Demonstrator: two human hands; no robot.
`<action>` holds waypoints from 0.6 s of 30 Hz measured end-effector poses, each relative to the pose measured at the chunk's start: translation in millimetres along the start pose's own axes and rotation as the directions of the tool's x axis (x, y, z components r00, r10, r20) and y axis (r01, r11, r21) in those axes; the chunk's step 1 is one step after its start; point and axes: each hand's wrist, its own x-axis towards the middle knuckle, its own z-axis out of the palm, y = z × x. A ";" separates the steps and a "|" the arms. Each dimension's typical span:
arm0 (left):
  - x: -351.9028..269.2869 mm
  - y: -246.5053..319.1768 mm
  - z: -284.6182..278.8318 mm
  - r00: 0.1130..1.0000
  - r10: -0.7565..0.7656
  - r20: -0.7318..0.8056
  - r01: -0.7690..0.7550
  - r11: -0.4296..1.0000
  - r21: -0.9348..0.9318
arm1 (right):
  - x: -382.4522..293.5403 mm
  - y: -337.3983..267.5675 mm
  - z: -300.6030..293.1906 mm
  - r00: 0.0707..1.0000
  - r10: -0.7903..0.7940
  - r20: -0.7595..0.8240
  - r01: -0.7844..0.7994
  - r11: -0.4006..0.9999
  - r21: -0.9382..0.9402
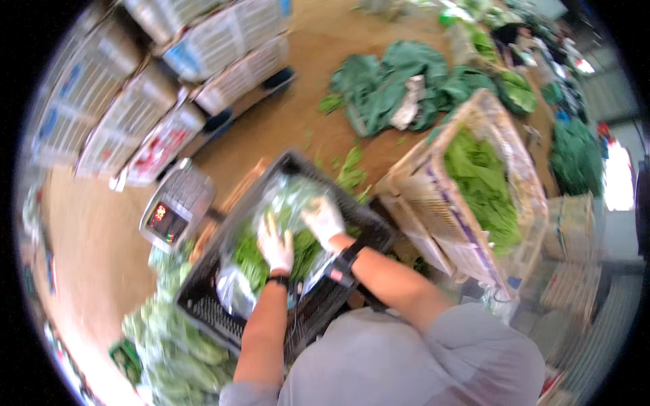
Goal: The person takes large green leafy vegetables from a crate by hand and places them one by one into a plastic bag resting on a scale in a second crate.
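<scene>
A black plastic crate (205,299) stands before me with a clear plastic bag (236,292) of leafy green vegetables (249,259) in it. My left hand (275,246), in a white glove, lies on the leaves and the bag with its fingers spread. My right hand (323,218), gloved too, is at the bag's far right part; its fingertips are blurred, so whether it grips the film is not clear. Left of the crate is a digital scale display (167,223) with lit red digits.
A pale plastic crate (416,203) of lettuce (482,193) stands at right. Bagged greens (177,345) are piled at lower left. Stacked white crates (127,111) stand at upper left. Green sacks (370,91) and loose leaves (351,170) lie on the floor. A person (528,43) is far right.
</scene>
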 end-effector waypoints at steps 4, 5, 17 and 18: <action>-14.7 -1.9 -24.1 0.993 0.113 -0.020 -0.113 0.993 0.026 | 24.5 -41.5 -9.8 0.894 0.100 0.438 -0.448 0.139 0.883; -22.3 -8.0 -18.9 0.989 0.139 0.047 -0.143 0.984 0.104 | 20.3 -59.5 -8.7 0.879 0.123 0.461 -0.449 -0.114 0.886; -15.1 15.3 -8.5 0.974 0.031 0.222 -0.088 0.964 0.251 | 10.6 -137.5 -83.1 0.865 -0.261 0.429 -0.450 -0.022 0.893; -18.5 6.4 -5.6 0.975 0.001 0.220 -0.055 0.970 0.236 | -4.7 -153.2 -85.5 0.851 -0.348 0.393 -0.404 0.043 0.914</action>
